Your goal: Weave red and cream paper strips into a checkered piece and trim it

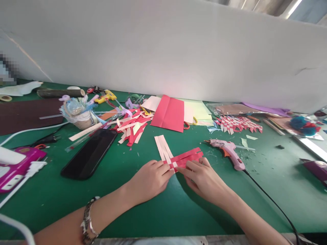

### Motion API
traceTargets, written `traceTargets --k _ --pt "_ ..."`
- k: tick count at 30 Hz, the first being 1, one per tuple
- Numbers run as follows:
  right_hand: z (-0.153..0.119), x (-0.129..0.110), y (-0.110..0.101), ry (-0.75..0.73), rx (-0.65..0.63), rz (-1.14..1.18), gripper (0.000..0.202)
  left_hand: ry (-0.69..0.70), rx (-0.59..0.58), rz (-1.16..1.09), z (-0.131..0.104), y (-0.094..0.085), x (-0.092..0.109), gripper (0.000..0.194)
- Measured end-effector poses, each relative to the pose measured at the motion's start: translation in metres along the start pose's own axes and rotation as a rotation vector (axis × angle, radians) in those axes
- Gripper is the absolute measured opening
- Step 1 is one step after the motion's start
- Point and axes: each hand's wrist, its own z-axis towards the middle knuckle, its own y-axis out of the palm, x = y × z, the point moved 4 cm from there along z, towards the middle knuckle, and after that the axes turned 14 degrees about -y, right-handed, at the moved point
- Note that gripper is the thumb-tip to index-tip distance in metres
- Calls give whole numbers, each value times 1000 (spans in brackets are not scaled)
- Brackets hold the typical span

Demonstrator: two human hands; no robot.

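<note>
The woven paper piece (174, 165) shows red strips (187, 156) and pale pink strips (160, 148) in a checkered pattern; the woven bundle (237, 123) carries red and pale pink checks. The tabletop (153, 217) is solid green, the folded sheet (170, 114) plain red, the stacked sheets (198, 109) pale yellow-green. The pink glue gun (232, 150) has an orange trigger (225, 152); the other glue gun (104, 97) is yellow, the phone (89, 154) black, the power strip (33, 154) magenta and white.

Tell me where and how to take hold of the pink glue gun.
Best grip the pink glue gun by its handle, coming from the near right with the right hand. The handle slants toward the person's near right and the nozzle points left, so that hold should stay clear of it.
</note>
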Motion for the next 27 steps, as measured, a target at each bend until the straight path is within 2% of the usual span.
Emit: traceTargets --k 11,17,19,22,27 --pt "-23 20 4 109 -39 -75 29 -4 -18 -20 0 1 -1 25" --pt "-37 40 -4 111 -3 -169 27 7 -9 -31 -1 0 -1 23" --pt "-35 45 -9 139 43 -190 27 7 1 -39 -1 1 -1 22" --pt "-22 49 -9 160 81 -93 25 -23 35 -45 -1 2 -3 16" --pt "4 54 5 115 -43 37 23 -109 71 -62 -1 3 -13 14"
